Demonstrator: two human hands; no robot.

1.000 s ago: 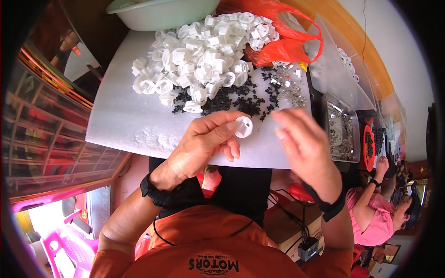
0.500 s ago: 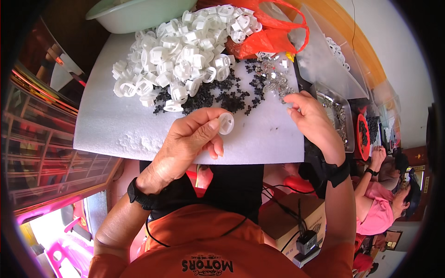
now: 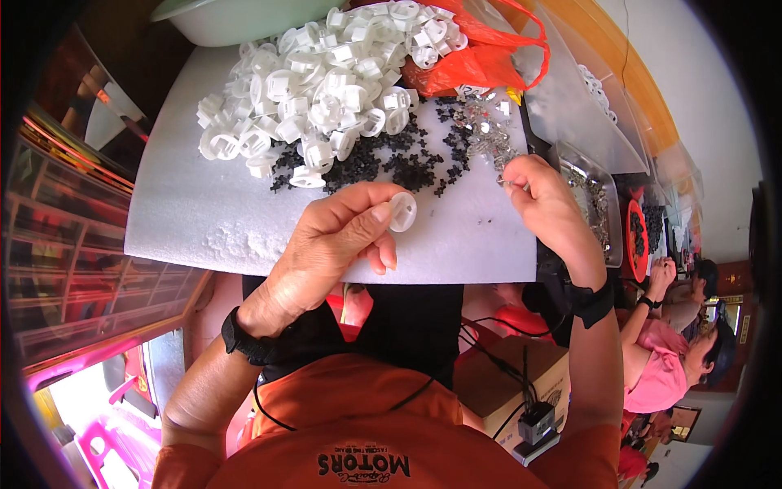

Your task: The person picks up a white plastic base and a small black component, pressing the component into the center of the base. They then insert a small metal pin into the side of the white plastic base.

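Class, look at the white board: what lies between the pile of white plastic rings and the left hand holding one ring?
In the head view, a scatter of small black parts lies between the white ring pile and the left hand, then bare white board.

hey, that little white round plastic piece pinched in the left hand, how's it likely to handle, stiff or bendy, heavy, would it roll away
The white piece probably handles stiff: it keeps its round shape while the left hand pinches it. It looks light, since thumb and fingertips alone hold it up. Being round, it might roll if dropped on edge, though the white board looks slightly textured, which may slow it.
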